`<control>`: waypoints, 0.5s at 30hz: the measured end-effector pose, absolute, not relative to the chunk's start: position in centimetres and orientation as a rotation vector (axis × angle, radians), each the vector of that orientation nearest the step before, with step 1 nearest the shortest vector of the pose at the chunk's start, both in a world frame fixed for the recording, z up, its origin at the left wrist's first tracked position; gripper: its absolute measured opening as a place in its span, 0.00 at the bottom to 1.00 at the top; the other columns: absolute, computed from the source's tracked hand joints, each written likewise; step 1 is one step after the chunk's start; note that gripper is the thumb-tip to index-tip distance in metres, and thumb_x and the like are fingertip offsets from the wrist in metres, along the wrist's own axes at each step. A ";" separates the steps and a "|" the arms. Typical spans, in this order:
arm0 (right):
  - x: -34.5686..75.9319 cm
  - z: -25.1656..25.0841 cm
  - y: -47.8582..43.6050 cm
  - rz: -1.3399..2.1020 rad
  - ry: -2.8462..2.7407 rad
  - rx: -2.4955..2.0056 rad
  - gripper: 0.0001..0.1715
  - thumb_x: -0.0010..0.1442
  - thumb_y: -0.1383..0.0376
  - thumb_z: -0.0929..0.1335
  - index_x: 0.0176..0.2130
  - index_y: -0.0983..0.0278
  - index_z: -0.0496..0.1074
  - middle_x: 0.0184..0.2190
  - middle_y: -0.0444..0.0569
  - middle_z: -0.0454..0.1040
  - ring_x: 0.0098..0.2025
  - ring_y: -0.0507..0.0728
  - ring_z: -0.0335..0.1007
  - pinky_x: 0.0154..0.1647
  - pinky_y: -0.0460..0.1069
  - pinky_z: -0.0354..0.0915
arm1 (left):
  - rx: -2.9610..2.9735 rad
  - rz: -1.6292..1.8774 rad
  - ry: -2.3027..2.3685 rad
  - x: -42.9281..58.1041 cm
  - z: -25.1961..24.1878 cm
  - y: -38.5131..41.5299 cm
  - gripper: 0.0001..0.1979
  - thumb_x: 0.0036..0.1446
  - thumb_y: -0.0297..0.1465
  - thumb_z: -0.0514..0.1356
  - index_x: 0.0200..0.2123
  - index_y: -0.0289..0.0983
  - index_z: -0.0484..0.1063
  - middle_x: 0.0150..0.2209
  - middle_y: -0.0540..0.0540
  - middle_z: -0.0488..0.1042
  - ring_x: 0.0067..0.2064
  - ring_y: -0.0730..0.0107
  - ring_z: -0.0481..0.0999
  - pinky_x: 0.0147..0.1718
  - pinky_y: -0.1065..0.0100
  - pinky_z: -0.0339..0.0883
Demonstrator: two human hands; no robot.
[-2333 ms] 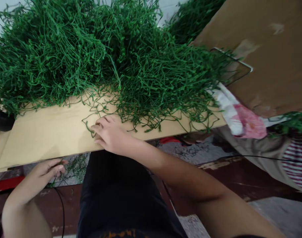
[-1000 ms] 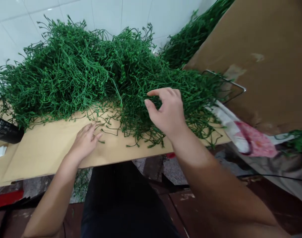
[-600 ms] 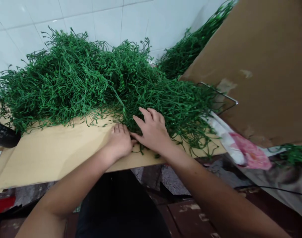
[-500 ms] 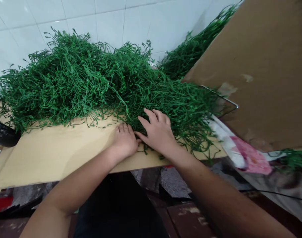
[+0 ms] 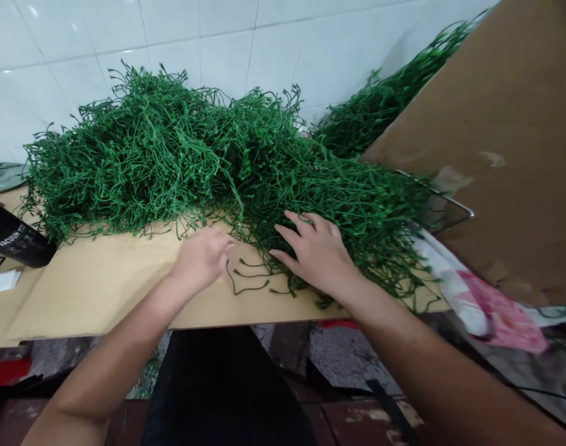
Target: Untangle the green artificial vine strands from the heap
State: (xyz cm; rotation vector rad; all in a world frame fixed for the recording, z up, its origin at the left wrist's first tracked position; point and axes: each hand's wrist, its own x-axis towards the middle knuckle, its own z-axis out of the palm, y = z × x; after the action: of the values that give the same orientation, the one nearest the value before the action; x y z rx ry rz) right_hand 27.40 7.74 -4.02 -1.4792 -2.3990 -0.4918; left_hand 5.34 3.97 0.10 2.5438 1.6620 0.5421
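A big heap of thin green plastic strands (image 5: 171, 155) lies on a flat cardboard sheet (image 5: 101, 291) in front of me. My right hand (image 5: 317, 254) rests flat on the near edge of the heap, fingers stretched out and apart, pressing the strands down. Just left of it, my left hand (image 5: 201, 257) has its fingers pinched together on one loose green strand (image 5: 240, 286), which trails from the fingertips across the cardboard toward the heap. The left hand is slightly blurred.
A black cylinder with white lettering (image 5: 13, 238) lies at the left edge, with a small white piece (image 5: 4, 280) beside it. A large tilted cardboard panel (image 5: 506, 124) stands on the right, by a metal wire frame (image 5: 450, 207) and a white-pink cloth (image 5: 491, 313). White tiled wall (image 5: 217, 37) behind.
My left hand has drawn back to the left from the heap's edge, pulling one strand out with it. My right hand stays pressed on the heap. The view has tilted up a little.
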 end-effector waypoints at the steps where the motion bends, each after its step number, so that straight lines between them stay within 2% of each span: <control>1: 27.3 -3.9 7.8 -0.483 -2.408 -1.481 0.26 0.59 0.56 0.61 0.51 0.68 0.69 0.58 0.60 0.61 0.57 0.68 0.53 0.53 0.62 0.56 | 2.535 0.731 1.779 4.2 0.6 3.8 0.14 0.59 0.33 0.48 0.37 0.35 0.72 0.39 0.41 0.73 0.45 0.60 0.70 0.45 0.60 0.63; 3: 27.0 -3.5 7.7 -0.467 -2.423 -1.478 0.26 0.59 0.56 0.62 0.51 0.68 0.70 0.58 0.61 0.60 0.57 0.69 0.53 0.52 0.62 0.57 | 2.428 1.054 2.046 2.3 1.2 4.1 0.12 0.55 0.34 0.55 0.39 0.33 0.69 0.42 0.38 0.69 0.48 0.57 0.66 0.48 0.57 0.60; 6: 26.3 -2.4 7.2 -0.458 -2.409 -1.448 0.25 0.58 0.56 0.63 0.49 0.69 0.71 0.57 0.63 0.61 0.57 0.70 0.52 0.51 0.62 0.58 | 2.115 1.236 2.245 0.0 1.0 5.6 0.20 0.47 0.35 0.62 0.42 0.31 0.64 0.44 0.35 0.65 0.50 0.54 0.64 0.49 0.55 0.58; 7: 26.1 -1.9 6.9 -0.457 -2.399 -1.427 0.25 0.58 0.57 0.63 0.49 0.70 0.71 0.56 0.63 0.61 0.57 0.70 0.52 0.51 0.62 0.58 | 1.995 1.198 2.206 -0.6 0.6 6.2 0.19 0.47 0.35 0.61 0.41 0.31 0.64 0.42 0.37 0.66 0.47 0.56 0.66 0.47 0.56 0.60; 10: 25.1 -0.3 5.8 -0.411 -2.361 -1.332 0.23 0.59 0.58 0.62 0.46 0.72 0.72 0.51 0.64 0.64 0.55 0.69 0.55 0.53 0.62 0.57 | 1.693 1.037 1.892 -1.3 -0.6 7.2 0.07 0.54 0.33 0.52 0.32 0.34 0.63 0.30 0.45 0.68 0.34 0.68 0.69 0.37 0.64 0.63; 12: 24.1 0.6 5.2 -0.295 -2.327 -1.227 0.22 0.59 0.58 0.62 0.44 0.71 0.73 0.48 0.63 0.67 0.52 0.66 0.59 0.54 0.61 0.56 | 1.647 1.006 1.723 -0.9 -1.1 6.9 0.08 0.56 0.33 0.49 0.27 0.36 0.62 0.25 0.49 0.67 0.28 0.73 0.66 0.32 0.69 0.60; 15: 21.8 1.1 4.8 0.020 -2.257 -1.089 0.23 0.59 0.56 0.61 0.44 0.70 0.72 0.44 0.59 0.70 0.48 0.62 0.63 0.53 0.59 0.58 | 1.756 0.949 1.611 0.3 -0.9 4.9 0.10 0.56 0.34 0.48 0.28 0.36 0.64 0.22 0.52 0.64 0.26 0.76 0.63 0.29 0.72 0.57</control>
State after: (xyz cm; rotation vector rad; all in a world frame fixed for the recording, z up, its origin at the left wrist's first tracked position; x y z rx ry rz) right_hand 21.76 4.82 1.12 -1.0890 -2.2571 0.0205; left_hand 0.30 4.94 -0.88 1.7556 1.6110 0.9489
